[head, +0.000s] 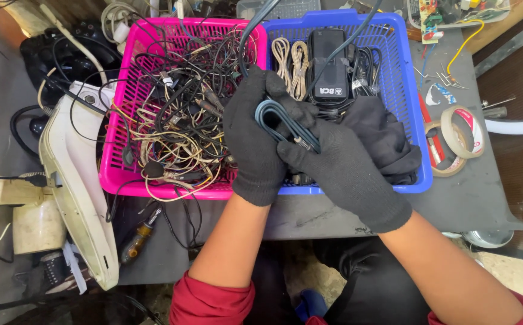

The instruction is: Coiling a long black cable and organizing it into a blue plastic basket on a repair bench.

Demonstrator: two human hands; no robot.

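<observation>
A looped grey cable is pinched by both gloved hands' closed fingers over the blue basket.

**A Count of the Bench**

Two plastic baskets stood side by side — one pink basket, one blue basket. Two gloved hands met over them: the left hand and the right hand. Two beige cable bundles and one black adapter lay in the blue one. Two tape rolls sat beside it — the pink basket's tangled wires were too many to count.
</observation>
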